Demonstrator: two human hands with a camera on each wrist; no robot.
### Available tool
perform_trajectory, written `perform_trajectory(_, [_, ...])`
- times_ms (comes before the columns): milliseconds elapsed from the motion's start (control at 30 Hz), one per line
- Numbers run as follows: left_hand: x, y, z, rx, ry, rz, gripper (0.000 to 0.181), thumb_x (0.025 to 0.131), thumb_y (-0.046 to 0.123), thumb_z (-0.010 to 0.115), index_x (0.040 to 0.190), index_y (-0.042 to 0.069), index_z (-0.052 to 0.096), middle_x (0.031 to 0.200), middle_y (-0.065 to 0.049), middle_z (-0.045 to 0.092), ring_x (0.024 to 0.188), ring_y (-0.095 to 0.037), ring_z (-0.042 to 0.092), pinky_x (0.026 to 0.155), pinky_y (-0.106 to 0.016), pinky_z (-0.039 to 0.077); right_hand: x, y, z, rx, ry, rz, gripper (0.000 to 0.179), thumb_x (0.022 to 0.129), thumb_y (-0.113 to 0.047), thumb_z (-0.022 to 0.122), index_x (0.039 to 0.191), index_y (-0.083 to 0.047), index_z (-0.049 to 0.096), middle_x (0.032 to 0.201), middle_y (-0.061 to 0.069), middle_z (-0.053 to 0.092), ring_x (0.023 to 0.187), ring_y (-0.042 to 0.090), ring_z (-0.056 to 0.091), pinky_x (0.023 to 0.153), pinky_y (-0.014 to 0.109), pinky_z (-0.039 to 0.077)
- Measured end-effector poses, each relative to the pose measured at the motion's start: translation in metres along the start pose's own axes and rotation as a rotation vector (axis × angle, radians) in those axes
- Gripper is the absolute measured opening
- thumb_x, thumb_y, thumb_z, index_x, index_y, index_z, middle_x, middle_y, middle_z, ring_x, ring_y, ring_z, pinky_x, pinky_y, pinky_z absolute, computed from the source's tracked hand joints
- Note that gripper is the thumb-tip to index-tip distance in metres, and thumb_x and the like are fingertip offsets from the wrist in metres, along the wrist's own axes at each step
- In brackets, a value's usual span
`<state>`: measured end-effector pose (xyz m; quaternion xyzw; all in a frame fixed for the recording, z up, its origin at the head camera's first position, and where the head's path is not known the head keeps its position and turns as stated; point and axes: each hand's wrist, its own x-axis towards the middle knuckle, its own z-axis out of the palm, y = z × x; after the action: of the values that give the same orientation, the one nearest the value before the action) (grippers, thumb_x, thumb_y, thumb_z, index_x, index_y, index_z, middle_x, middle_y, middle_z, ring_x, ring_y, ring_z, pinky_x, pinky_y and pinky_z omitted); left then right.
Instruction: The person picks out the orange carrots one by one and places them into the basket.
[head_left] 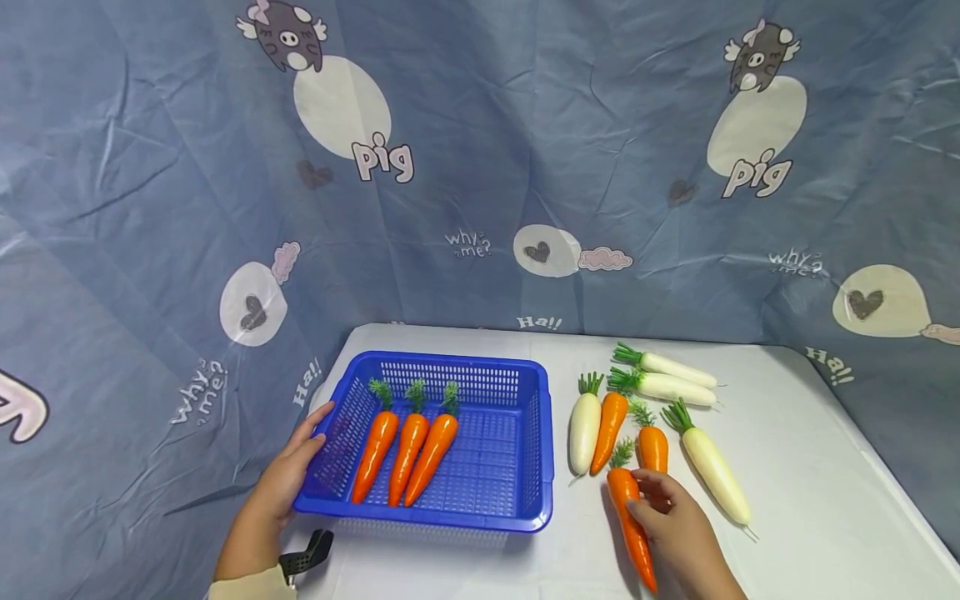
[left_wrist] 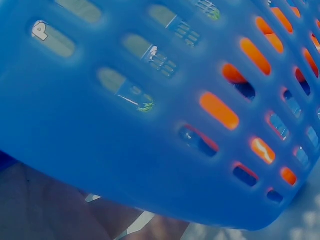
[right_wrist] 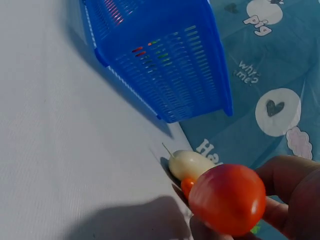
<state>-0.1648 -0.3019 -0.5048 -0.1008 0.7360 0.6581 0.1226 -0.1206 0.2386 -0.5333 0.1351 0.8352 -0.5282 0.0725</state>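
From my end, I see the right grip [head_left: 678, 525] pinching a glossy orange carrot [head_left: 636, 542] between thumb and fingers, its leafy top pointing away and its narrow end toward me; I can't tell whether any of it touches the counter [head_left: 570, 550]. Just beyond the fingers lies a second carrot [head_left: 653, 450], partly hidden by them, and a little left of that a third carrot [head_left: 609, 433] slants alongside a stout white radish [head_left: 585, 435]. To the right of these I have a long white radish [head_left: 716, 475] lying diagonally, and behind it a pair of white radishes [head_left: 675, 388] side by side. Well over to the left stands a blue slotted plastic basket [head_left: 420, 518] with three carrots [head_left: 411, 454] lying in its left half, tops toward the back. My left grip [head_left: 283, 475] rests at the basket's left rim; how firmly its fingers close there, I can't tell. Behind everything hangs a blue-grey cloth [head_left: 450, 100] printed with pigs.
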Motion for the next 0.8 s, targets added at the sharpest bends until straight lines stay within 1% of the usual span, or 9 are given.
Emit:
perform_trajectory(100, [0.000, 0.000, 0.000, 0.000, 0.000, -0.001, 0.056, 0.114, 0.027, 0.025, 0.167, 0.042, 0.016, 0.169, -0.018, 0.014, 0.109, -0.030, 0.057, 0.075, -0.038, 0.057, 0.000, -0.001, 0.000, 0.047, 0.008, 0.003, 0.050, 0.096, -0.017, 0.073, 0.143, -0.008, 0.058, 0.135, 0.019, 0.063, 0.097, 0.017, 0.063, 0.069, 0.031, 0.056])
perform_trajectory(300, [-0.001, 0.001, 0.001, 0.012, -0.001, -0.013, 0.056, 0.114, 0.027, 0.025, 0.167, 0.042, 0.016, 0.170, -0.016, 0.013, 0.116, -0.033, 0.052, 0.079, -0.039, 0.055, 0.000, -0.007, 0.002, 0.150, 0.015, -0.014, 0.049, 0.096, -0.012, 0.073, 0.142, -0.006, 0.058, 0.131, 0.019, 0.062, 0.094, 0.014, 0.062, 0.070, 0.030, 0.057])
perform_trajectory(367, [-0.001, 0.001, 0.001, 0.020, -0.001, -0.011, 0.056, 0.114, 0.026, 0.025, 0.167, 0.042, 0.016, 0.171, -0.015, 0.011, 0.120, -0.034, 0.048, 0.080, -0.038, 0.053, 0.001, -0.009, 0.004, 0.179, 0.006, -0.015, 0.048, 0.096, -0.011, 0.073, 0.141, -0.005, 0.058, 0.132, 0.019, 0.062, 0.095, 0.014, 0.063, 0.070, 0.030, 0.057])
perform_trajectory(533, [0.000, 0.000, 0.001, 0.040, 0.002, -0.002, 0.056, 0.114, 0.026, 0.025, 0.167, 0.040, 0.016, 0.172, -0.014, 0.009, 0.126, -0.036, 0.043, 0.082, -0.037, 0.051, 0.002, -0.017, 0.009, 0.301, -0.033, 0.007, 0.049, 0.097, -0.005, 0.069, 0.144, -0.003, 0.055, 0.133, 0.020, 0.058, 0.096, 0.016, 0.065, 0.074, 0.030, 0.058])
perform_trajectory(633, [0.000, 0.000, 0.001, 0.041, 0.002, -0.005, 0.056, 0.114, 0.026, 0.025, 0.168, 0.039, 0.015, 0.172, -0.014, 0.009, 0.126, -0.038, 0.043, 0.082, -0.036, 0.051, 0.003, -0.020, 0.012, 0.344, -0.047, 0.009, 0.049, 0.097, -0.004, 0.068, 0.144, -0.002, 0.055, 0.129, 0.018, 0.059, 0.096, 0.017, 0.067, 0.076, 0.030, 0.059])
perform_trajectory(800, [-0.001, 0.000, 0.001, 0.044, 0.004, -0.002, 0.056, 0.114, 0.027, 0.026, 0.168, 0.039, 0.016, 0.174, -0.014, 0.006, 0.134, -0.040, 0.036, 0.086, -0.036, 0.048, 0.005, -0.025, 0.018, 0.400, -0.060, 0.008, 0.049, 0.097, -0.003, 0.068, 0.144, -0.001, 0.053, 0.127, 0.016, 0.060, 0.095, 0.017, 0.067, 0.075, 0.031, 0.059])
